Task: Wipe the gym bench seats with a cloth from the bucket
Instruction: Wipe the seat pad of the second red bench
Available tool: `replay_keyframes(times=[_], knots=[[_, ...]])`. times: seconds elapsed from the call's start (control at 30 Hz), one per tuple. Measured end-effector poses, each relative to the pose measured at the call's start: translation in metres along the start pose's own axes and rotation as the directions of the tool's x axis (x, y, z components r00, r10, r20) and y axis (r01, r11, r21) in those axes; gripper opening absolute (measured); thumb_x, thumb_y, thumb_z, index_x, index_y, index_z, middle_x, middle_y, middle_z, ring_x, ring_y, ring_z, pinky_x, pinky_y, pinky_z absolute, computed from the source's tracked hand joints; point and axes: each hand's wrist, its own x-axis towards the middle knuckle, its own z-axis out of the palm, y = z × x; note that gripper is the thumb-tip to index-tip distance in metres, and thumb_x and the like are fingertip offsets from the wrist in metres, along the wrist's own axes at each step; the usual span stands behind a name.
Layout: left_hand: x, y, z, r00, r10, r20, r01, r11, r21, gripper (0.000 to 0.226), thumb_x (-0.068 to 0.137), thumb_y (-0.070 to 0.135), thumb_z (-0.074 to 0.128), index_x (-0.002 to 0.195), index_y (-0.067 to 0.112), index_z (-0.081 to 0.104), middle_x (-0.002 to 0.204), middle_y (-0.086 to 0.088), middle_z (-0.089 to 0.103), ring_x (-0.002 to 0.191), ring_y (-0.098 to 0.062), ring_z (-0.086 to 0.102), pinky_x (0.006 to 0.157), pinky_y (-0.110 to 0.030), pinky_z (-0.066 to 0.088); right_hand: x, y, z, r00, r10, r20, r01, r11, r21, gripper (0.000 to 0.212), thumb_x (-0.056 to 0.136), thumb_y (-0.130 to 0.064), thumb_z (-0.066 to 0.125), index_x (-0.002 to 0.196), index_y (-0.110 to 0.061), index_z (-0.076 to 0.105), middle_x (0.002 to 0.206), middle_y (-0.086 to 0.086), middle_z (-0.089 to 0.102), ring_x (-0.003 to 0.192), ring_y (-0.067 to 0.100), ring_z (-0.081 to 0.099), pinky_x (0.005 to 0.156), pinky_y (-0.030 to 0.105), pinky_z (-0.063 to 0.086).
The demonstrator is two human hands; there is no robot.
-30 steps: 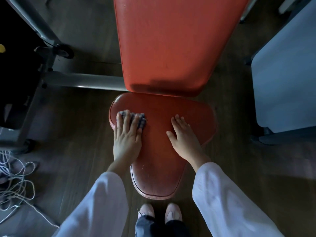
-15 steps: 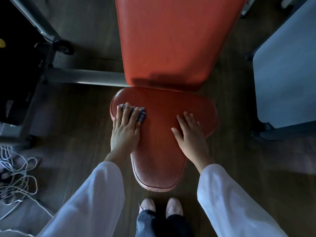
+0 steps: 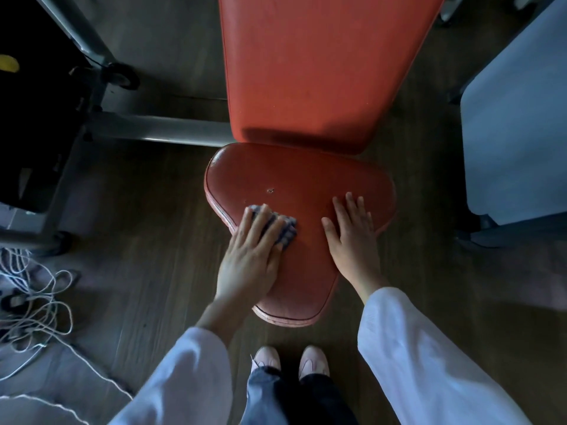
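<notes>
A: So which step is this?

B: Wiping, I'd say. The left hand (image 3: 248, 259) presses a checked cloth (image 3: 283, 230) flat onto the seat (image 3: 294, 179), at the seat's left edge, about midway along its length.

A: Is the cloth gripped?

B: Not pinched or balled. The left fingers (image 3: 260, 222) lie nearly straight on top of it, close together, and only the cloth's far and right edges show past them.

A: And the other hand?

B: The right hand (image 3: 352, 237) rests palm down on the seat's right side, fingers (image 3: 349, 207) straight and a little spread, holding nothing. It looks like a brace, though that is my reading.

A: How much is left?

B: I can't judge wet from dry in this dim light. A small speck (image 3: 270, 190) sits on the seat just beyond the cloth, toward the backrest (image 3: 322, 72). The next stroke probably wants steady downward pressure over that mark, then across the seat's middle, and the right hand would have to lift for its own patch to be reached.

A: The bucket?

B: Not in view. Left of the seat I see only a grey frame bar (image 3: 159, 130) and loose cables (image 3: 33, 299) on the floor.
</notes>
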Motion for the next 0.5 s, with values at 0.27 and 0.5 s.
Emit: replay_keyframes(times=[0.27, 0.5], knots=[[0.015, 0.011, 0.0, 0.977, -0.207, 0.039, 0.209, 0.976, -0.056, 0.052, 0.095, 0.036, 0.022, 0.146, 0.025, 0.026, 0.157, 0.002, 0.011, 0.145, -0.019, -0.006, 0.117, -0.035, 0.002, -0.004, 0.004, -0.007, 0.996, -0.041, 0.076, 0.043, 0.999, -0.016, 0.052, 0.097, -0.035, 0.037, 0.143, -0.014, 0.027, 0.154, 0.011, 0.015, 0.143, 0.025, 0.005, 0.114, 0.036, 0.001], [-0.007, 0.0, 0.0, 0.997, 0.066, 0.027, -0.066, 0.998, 0.011, 0.05, 0.093, 0.034, 0.028, 0.138, 0.019, 0.044, 0.148, -0.007, 0.036, 0.138, -0.022, 0.01, 0.111, -0.042, 0.012, -0.002, 0.008, -0.014, 0.988, -0.084, 0.128, 0.085, 0.996, -0.006, 0.054, 0.096, -0.037, 0.038, 0.144, -0.014, 0.025, 0.154, 0.01, 0.013, 0.143, 0.023, 0.003, 0.114, 0.034, 0.002]])
